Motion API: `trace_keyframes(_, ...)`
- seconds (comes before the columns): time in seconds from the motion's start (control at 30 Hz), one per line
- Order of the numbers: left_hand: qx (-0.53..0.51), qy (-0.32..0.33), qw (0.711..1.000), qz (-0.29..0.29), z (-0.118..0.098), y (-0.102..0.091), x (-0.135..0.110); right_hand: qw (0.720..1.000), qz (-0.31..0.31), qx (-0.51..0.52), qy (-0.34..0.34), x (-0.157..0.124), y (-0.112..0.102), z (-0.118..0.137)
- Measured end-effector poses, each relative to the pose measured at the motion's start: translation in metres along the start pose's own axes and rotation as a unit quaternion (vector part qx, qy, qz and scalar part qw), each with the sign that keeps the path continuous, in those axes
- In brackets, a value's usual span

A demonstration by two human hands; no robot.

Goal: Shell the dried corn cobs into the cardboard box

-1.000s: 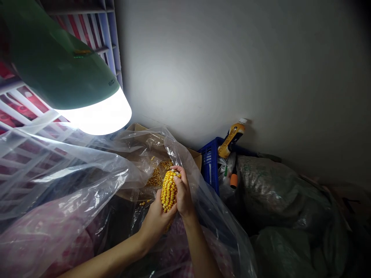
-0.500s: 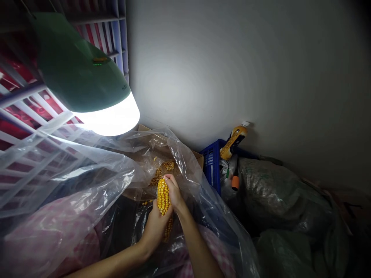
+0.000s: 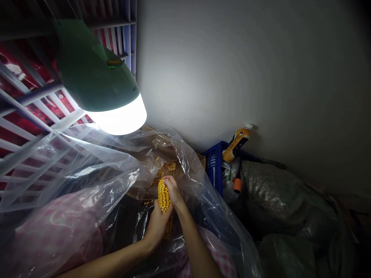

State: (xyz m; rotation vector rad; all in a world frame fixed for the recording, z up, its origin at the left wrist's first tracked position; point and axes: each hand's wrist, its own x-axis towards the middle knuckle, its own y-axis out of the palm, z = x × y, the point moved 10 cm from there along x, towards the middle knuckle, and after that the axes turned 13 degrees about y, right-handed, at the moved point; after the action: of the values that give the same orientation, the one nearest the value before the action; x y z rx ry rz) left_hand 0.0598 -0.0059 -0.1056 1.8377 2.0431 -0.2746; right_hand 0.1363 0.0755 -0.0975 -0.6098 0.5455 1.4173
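A yellow corn cob [image 3: 164, 196] stands upright between both my hands, low in the middle of the view. My left hand [image 3: 158, 226] is wrapped round its lower half. My right hand [image 3: 173, 194] grips the upper part, fingers curled over the kernels. Behind the cob, a cardboard box [image 3: 162, 148] lined with clear plastic holds a heap of loose kernels [image 3: 164, 172]. A few kernels lie scattered on the plastic near the box's front.
A green lamp [image 3: 101, 83] shines brightly at upper left, before a white railing [image 3: 26, 127]. Clear plastic sheeting [image 3: 87, 170] covers my lap. A blue crate [image 3: 214, 166] with an orange bottle [image 3: 236, 144] stands by the wall. Dark filled sacks [image 3: 278, 200] lie at right.
The cob has been turned in my hands, and both hands sit a little lower and closer to me. The view has shifted, so the lamp appears further right.
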Motion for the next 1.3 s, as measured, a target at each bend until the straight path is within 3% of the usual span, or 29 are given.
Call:
trace_keyframes(0.3, -0.004, 0.015, 1.000, 0.000, -0.006, -0.001, -0.005, 1.000, -0.009, 0.020, -0.013, 0.001, 0.002, 0.001)
trace_keyframes(0.43, -0.037, 0.067, 0.994, 0.074, -0.032, 0.015, -0.009, 0.997, -0.008, 0.070, -0.034, -0.017, -0.012, 0.029)
trace_keyframes(0.57, -0.057, 0.097, 0.982, 0.154, -0.056, 0.033, -0.011, 0.980, 0.070, 0.187, -0.009, -0.043, -0.019, 0.054)
trace_keyframes(0.67, -0.108, 0.092, 0.975, 0.170, -0.061, 0.043, -0.008, 0.967, 0.130, 0.220, -0.023, -0.057, -0.017, 0.067)
trace_keyframes(0.77, -0.114, 0.099, 0.976, 0.158, -0.060, 0.045, -0.007, 0.970, 0.126, 0.200, -0.055, -0.056, -0.017, 0.069)
trace_keyframes(1.0, -0.034, 0.118, 0.985, 0.117, -0.055, 0.031, -0.008, 0.986, 0.020, 0.117, -0.115, -0.052, -0.031, 0.066)
trace_keyframes(1.17, -0.019, 0.127, 0.987, 0.101, -0.052, 0.027, -0.007, 0.991, 0.053, 0.043, -0.112, -0.061, -0.023, 0.067)
trace_keyframes(1.3, -0.019, 0.131, 0.985, 0.107, -0.055, 0.029, -0.008, 0.987, 0.053, 0.012, -0.154, -0.070, -0.022, 0.078)
